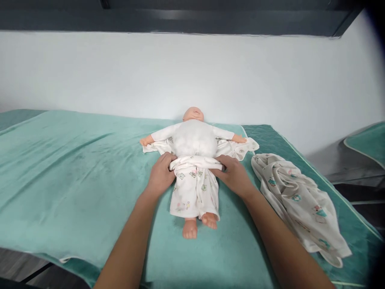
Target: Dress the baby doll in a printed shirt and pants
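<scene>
A baby doll [194, 138] lies on its back on the green towel [75, 160], head toward the wall and arms spread. It wears patterned white trousers [194, 188], with bare feet sticking out below. My left hand [161, 174] grips the waistband at the doll's left hip side in view. My right hand [234, 174] grips the waistband on the other side. An open patterned top [237, 150] lies spread under the doll's arms.
A crumpled patterned white cloth [300, 200] lies on the towel to the right of the doll. A white wall [192, 72] stands behind the table. Another green-covered surface [368, 142] shows at the far right.
</scene>
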Demonstrator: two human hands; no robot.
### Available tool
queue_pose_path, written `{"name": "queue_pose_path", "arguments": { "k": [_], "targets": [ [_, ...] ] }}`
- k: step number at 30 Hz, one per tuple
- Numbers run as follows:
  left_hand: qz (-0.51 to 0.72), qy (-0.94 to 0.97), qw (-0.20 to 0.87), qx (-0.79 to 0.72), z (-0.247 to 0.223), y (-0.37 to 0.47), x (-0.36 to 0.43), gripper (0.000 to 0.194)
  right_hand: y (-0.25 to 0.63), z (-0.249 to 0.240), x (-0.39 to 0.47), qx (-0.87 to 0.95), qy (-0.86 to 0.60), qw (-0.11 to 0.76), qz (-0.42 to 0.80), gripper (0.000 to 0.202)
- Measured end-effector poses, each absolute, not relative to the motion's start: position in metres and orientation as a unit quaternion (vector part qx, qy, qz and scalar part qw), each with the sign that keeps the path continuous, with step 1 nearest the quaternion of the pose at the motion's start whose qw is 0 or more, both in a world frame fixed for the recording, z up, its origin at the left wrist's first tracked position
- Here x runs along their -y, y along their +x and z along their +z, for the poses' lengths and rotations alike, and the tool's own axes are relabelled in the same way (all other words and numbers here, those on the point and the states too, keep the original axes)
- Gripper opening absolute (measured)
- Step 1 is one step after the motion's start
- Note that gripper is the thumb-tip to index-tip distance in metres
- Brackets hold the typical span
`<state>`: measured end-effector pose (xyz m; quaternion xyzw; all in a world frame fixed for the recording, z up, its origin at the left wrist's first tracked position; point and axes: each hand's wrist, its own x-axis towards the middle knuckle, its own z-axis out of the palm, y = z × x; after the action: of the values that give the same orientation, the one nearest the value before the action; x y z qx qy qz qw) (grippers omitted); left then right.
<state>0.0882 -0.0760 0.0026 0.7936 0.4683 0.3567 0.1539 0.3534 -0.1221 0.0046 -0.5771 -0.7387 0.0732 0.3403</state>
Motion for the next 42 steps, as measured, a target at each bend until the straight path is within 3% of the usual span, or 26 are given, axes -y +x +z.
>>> {"name": "queue_pose_path", "arguments": {
  "k": [3, 7, 15, 21, 28, 42],
  "targets": [
    [0.36, 0.795, 0.221, -0.435, 0.006, 0.085, 0.083, 0.034, 0.356, 0.0, 0.128, 0.713, -0.583, 0.366, 0.13, 0.029],
    [0.36, 0.797, 0.23, -0.426, 0.003, 0.082, 0.09, 0.054, 0.355, -0.005, 0.133, 0.683, -0.586, 0.396, 0.183, 0.041],
    [0.356, 0.796, 0.136, -0.47, -0.002, 0.087, 0.088, 0.029, 0.361, 0.001, 0.132, 0.674, -0.567, 0.379, 0.283, 0.045],
    [0.338, 0.792, 0.053, -0.506, -0.003, 0.087, 0.093, 0.008, 0.352, 0.006, 0.145, 0.67, -0.593, 0.371, 0.247, 0.037],
    [0.368, 0.779, 0.055, -0.505, -0.008, 0.084, 0.092, 0.021, 0.327, -0.01, 0.155, 0.648, -0.633, 0.412, 0.095, 0.01],
    [0.356, 0.787, 0.059, -0.5, -0.008, 0.085, 0.09, 0.01, 0.339, -0.001, 0.159, 0.654, -0.56, 0.405, 0.309, 0.035]
  ]
}}
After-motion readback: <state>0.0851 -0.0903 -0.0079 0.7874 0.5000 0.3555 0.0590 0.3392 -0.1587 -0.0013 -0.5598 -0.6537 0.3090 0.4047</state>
